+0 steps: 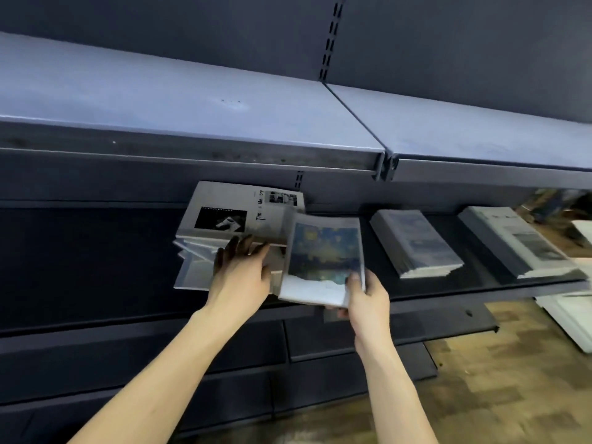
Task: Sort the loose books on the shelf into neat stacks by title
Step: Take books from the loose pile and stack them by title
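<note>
blue-yellow painted book cover (pixel 325 251), grey shelf (pixel 192 100) — dark backing

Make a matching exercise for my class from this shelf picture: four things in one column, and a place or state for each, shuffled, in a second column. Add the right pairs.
Things
1. blue painted-cover book
2. grey photo-cover book
3. left hand
4. neat stack

Places or states
A. lies on top of the messy pile
B. rests on the shelf, right of both hands, untouched
C. gripped at its lower corner by the right hand
D. reaches flat into the messy pile, fingers straight

Pairs: 1-C, 2-A, 3-D, 4-B
</note>
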